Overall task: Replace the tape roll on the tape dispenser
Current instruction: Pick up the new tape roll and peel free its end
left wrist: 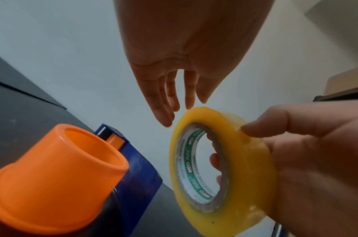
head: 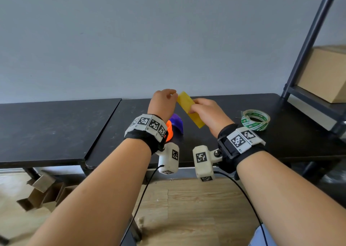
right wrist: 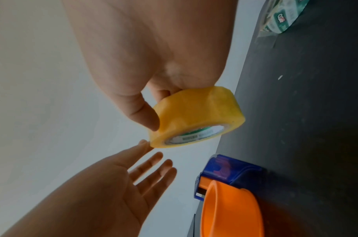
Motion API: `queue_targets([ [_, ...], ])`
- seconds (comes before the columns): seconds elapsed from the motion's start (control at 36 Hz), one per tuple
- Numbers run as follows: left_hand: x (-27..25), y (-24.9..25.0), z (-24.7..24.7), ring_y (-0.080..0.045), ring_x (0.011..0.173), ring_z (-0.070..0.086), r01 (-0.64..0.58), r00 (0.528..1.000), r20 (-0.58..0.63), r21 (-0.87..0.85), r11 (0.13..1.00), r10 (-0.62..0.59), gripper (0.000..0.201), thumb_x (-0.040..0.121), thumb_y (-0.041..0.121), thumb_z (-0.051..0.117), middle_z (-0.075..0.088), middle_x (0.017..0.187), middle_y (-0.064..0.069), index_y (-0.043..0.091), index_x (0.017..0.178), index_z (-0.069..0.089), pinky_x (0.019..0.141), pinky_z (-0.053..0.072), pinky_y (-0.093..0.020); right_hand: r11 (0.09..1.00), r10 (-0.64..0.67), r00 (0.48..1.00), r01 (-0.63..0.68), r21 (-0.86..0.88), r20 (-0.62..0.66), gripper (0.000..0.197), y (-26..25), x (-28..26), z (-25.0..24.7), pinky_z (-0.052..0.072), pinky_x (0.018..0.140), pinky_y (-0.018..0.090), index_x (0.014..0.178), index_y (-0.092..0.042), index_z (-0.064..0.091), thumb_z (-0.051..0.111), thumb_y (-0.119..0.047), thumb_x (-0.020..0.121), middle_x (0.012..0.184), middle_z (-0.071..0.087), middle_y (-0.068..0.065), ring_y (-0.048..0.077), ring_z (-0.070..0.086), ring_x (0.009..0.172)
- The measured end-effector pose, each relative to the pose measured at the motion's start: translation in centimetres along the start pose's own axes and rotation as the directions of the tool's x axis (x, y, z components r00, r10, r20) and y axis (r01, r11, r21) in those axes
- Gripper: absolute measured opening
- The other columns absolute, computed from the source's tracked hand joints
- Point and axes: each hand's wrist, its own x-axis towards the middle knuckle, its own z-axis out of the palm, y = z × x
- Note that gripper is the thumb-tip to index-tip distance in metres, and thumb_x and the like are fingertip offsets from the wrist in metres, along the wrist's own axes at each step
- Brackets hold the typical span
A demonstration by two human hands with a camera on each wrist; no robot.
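A full yellow tape roll (head: 187,107) (left wrist: 251,168) (right wrist: 198,112) with a green-and-white printed core is held above the black table. My right hand (head: 203,112) (left wrist: 285,128) (right wrist: 153,112) grips it, thumb on the outer face and fingers through the core. My left hand (head: 172,96) (left wrist: 180,109) (right wrist: 155,160) is spread with straight fingers, its fingertips touching the roll's rim. Below the hands lies the tape dispenser (head: 177,123): a blue body (left wrist: 137,162) (right wrist: 230,170) with a bare orange drum (left wrist: 58,168) (right wrist: 230,211) and no roll on it.
A nearly spent clear roll with a green-and-white core (head: 255,121) (right wrist: 283,17) lies on the black table (head: 56,126) to the right. A dark metal shelf (head: 309,49) holding a cardboard box (head: 325,73) stands at the far right. A grey wall is behind.
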Motion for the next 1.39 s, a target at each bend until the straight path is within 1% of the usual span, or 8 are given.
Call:
queue_targets([
  [0.11,-0.4,0.2,-0.3,-0.017,0.107,0.062,-0.092,0.996,0.028,0.102,0.991,0.090,0.030,0.094,0.021,0.051,0.063,0.126,-0.003,0.018,0.119,0.068,0.084,0.041,-0.022,1.000,0.020,1.000,-0.021,-0.005,-0.019,0.020,0.0,0.0,-0.1,0.040,0.066,0.027,0.103,-0.013,0.069,0.056,-0.013,0.088,0.095,0.063,0.005,0.016,0.055,0.081],
  [0.44,-0.4,0.9,0.1,-0.024,0.097,0.062,-0.254,0.962,0.004,0.367,0.895,0.272,0.026,0.091,0.019,0.052,0.068,0.106,-0.006,0.016,0.104,0.074,0.083,0.050,-0.034,0.999,0.025,0.999,-0.026,-0.043,-0.032,0.027,-0.4,-0.4,0.4,0.040,0.069,0.031,0.107,-0.002,0.069,0.057,-0.011,0.085,0.095,0.059,0.010,0.021,0.052,0.085],
  [0.58,-0.4,0.8,0.2,-0.024,0.091,0.061,-0.311,0.941,0.012,0.427,0.849,0.339,0.027,0.092,0.018,0.049,0.066,0.101,-0.006,0.010,0.099,0.074,0.075,0.047,-0.032,0.998,0.029,0.999,-0.031,-0.063,-0.033,0.027,-0.5,-0.5,0.4,0.041,0.069,0.031,0.107,-0.002,0.070,0.057,-0.011,0.085,0.095,0.061,0.015,0.022,0.053,0.086],
  [0.67,-0.5,0.7,0.3,-0.023,0.083,0.058,-0.326,0.933,0.005,0.440,0.837,0.361,0.024,0.090,0.017,0.050,0.064,0.093,-0.005,0.009,0.091,0.072,0.066,0.038,-0.027,0.997,0.026,0.999,-0.029,-0.078,-0.040,0.029,-0.5,-0.6,0.4,0.040,0.070,0.031,0.109,0.000,0.069,0.057,-0.011,0.085,0.112,0.064,0.026,0.022,0.052,0.085],
  [0.78,-0.4,0.7,0.5,-0.017,0.076,0.050,-0.332,0.928,0.006,0.459,0.824,0.371,0.022,0.088,0.018,0.051,0.064,0.092,-0.004,0.010,0.088,0.071,0.065,0.035,-0.026,0.995,0.027,0.999,-0.030,-0.090,-0.043,0.030,-0.4,-0.4,0.4,0.039,0.070,0.031,0.111,0.003,0.067,0.056,-0.011,0.086,0.118,0.062,0.028,0.021,0.050,0.084],
  [0.89,-0.6,0.6,0.5,-0.021,0.082,0.059,-0.343,0.927,0.017,0.446,0.827,0.375,0.021,0.088,0.018,0.051,0.066,0.093,-0.002,0.012,0.091,0.072,0.069,0.047,-0.029,0.994,0.035,0.999,-0.039,-0.098,-0.037,0.028,-0.2,-0.4,0.4,0.039,0.066,0.029,0.108,0.002,0.068,0.056,-0.011,0.086,0.100,0.060,0.027,0.021,0.050,0.082],
  [1.06,-0.8,0.5,0.7,-0.021,0.087,0.061,-0.315,0.944,0.042,0.414,0.854,0.328,0.022,0.088,0.017,0.051,0.067,0.094,-0.003,0.012,0.094,0.072,0.074,0.049,-0.030,0.995,0.037,0.998,-0.041,-0.088,-0.043,0.032,0.4,-0.5,0.5,0.037,0.071,0.032,0.109,0.007,0.065,0.056,-0.011,0.084,0.118,0.060,0.030,0.021,0.047,0.082],
  [1.39,-1.1,0.7,1.9,-0.026,0.093,0.061,-0.295,0.955,0.162,0.512,0.806,0.247,0.027,0.094,0.015,0.044,0.065,0.106,-0.010,0.006,0.103,0.067,0.079,0.048,-0.033,0.993,0.089,0.996,-0.090,-0.071,-0.013,0.023,1.9,-0.8,0.2,0.041,0.076,0.031,0.104,-0.008,0.070,0.057,-0.011,0.086,0.099,0.060,0.006,0.023,0.053,0.093],
])
